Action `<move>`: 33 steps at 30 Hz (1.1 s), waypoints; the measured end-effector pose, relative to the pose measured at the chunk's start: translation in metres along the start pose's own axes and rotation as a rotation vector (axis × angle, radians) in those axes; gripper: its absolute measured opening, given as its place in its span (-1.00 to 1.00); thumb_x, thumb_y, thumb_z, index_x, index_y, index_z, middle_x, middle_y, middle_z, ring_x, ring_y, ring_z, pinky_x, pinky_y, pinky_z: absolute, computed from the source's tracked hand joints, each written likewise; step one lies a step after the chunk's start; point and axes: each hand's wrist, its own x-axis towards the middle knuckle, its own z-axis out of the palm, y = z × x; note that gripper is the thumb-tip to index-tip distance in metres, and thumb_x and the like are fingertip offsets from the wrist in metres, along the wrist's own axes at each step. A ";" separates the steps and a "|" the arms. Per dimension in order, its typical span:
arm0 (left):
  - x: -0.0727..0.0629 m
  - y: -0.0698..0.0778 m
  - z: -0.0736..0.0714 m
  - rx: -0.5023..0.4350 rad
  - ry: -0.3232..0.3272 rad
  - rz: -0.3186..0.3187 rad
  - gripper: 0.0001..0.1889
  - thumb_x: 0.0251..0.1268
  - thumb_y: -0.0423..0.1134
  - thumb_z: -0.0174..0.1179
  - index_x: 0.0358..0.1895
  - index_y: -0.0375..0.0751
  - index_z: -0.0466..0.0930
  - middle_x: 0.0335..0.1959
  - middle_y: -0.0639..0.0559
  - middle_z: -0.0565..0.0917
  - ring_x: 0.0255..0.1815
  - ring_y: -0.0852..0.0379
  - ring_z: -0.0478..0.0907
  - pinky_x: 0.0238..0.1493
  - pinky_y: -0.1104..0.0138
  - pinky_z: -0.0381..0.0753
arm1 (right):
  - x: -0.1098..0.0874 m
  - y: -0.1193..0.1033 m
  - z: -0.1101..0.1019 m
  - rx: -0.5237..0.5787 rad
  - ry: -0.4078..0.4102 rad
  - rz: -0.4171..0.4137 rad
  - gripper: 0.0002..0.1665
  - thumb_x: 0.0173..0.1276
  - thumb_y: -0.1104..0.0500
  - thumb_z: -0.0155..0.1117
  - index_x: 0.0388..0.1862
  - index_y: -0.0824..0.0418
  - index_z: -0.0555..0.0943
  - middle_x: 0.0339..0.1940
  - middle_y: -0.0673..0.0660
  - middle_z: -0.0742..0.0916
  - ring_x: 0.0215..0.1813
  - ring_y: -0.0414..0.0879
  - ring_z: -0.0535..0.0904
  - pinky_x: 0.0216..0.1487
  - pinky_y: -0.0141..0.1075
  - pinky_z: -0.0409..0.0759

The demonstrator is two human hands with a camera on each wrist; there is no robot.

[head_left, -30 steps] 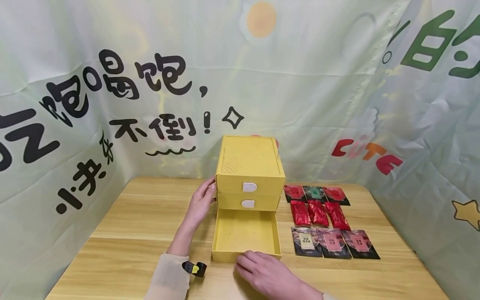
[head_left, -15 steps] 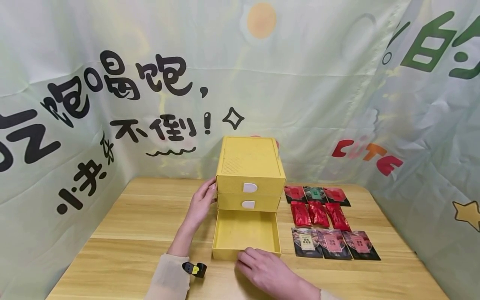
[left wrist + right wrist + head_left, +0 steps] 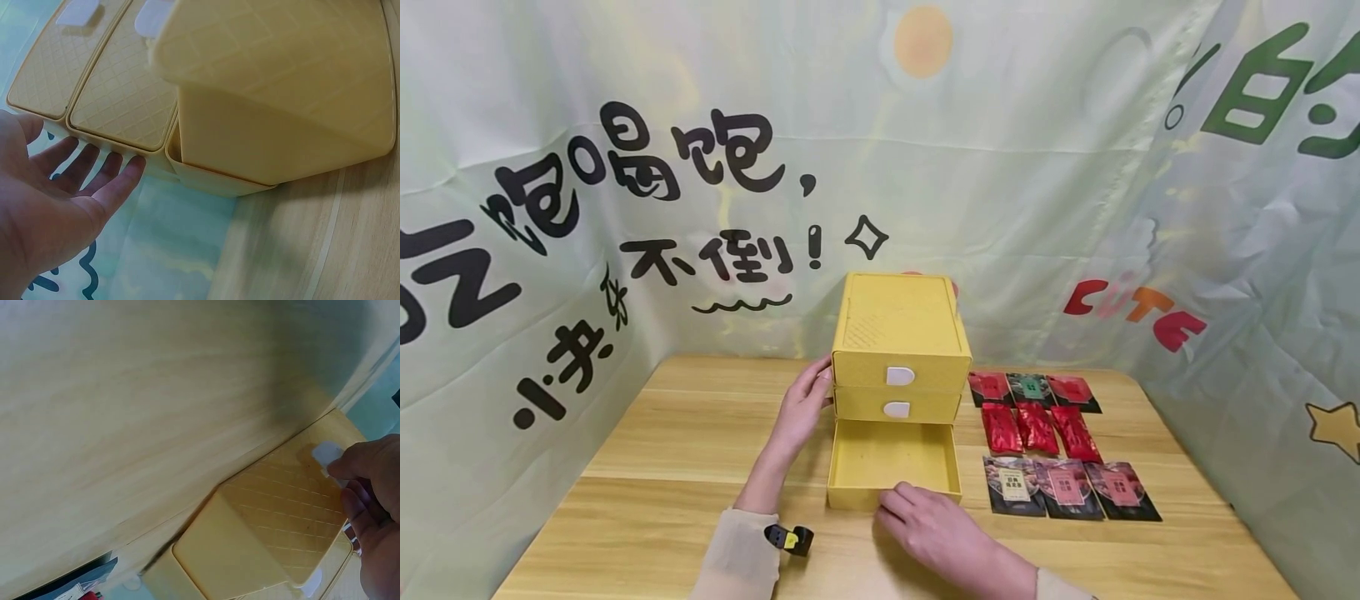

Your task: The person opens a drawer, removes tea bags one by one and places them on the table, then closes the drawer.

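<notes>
A yellow cabinet (image 3: 901, 315) with three stacked drawers stands on the table. Its two upper drawers are closed, and the bottom drawer (image 3: 850, 498) is pulled partly out with a bare floor showing. At the drawer's front, my right hand (image 3: 934, 527) pinches the white tab handle (image 3: 327, 452) between thumb and curled fingers. My left hand (image 3: 799, 410) rests against the cabinet's left side; in the left wrist view its slightly bent, spread fingers (image 3: 119, 181) touch the side edge near the upper drawers.
Right of the cabinet lie three rows of packets: dark packets (image 3: 1032, 388) at the back, red foil sachets (image 3: 1037, 428) in the middle, dark packets (image 3: 1067, 488) in front. A printed curtain (image 3: 1015, 208) hangs behind and beside the wooden table (image 3: 647, 500).
The bottom drawer has slid a little inward, toward the cabinet, with my right hand following it forward. My left hand has stayed at the cabinet's side.
</notes>
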 end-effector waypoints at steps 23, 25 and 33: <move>-0.001 0.001 0.000 0.008 0.003 -0.006 -0.50 0.72 -0.15 -0.03 0.55 -0.26 0.35 0.52 -0.26 0.39 0.37 -0.26 0.49 0.29 -0.08 0.62 | 0.006 0.009 0.010 -0.023 0.050 0.085 -0.47 0.25 0.45 -0.11 -0.06 0.20 0.76 -0.11 0.04 0.64 -0.17 -0.16 0.52 -0.37 -0.58 0.60; -0.001 0.002 0.000 0.009 0.004 -0.012 -0.51 0.72 -0.14 -0.03 0.55 -0.23 0.36 0.53 -0.22 0.40 0.38 -0.24 0.49 0.30 -0.10 0.61 | 0.006 0.012 0.012 -0.023 0.051 0.096 -0.46 0.23 0.46 -0.11 -0.06 0.21 0.77 -0.11 0.05 0.64 -0.16 -0.16 0.53 -0.37 -0.58 0.60; -0.001 0.001 0.000 -0.001 0.004 -0.011 -0.51 0.72 -0.15 -0.03 0.55 -0.24 0.35 0.53 -0.24 0.39 0.38 -0.26 0.49 0.30 -0.11 0.61 | 0.009 0.020 0.019 0.023 0.050 0.123 -0.49 0.22 0.48 -0.08 -0.05 0.24 0.76 -0.09 0.08 0.65 -0.12 -0.13 0.55 -0.37 -0.55 0.65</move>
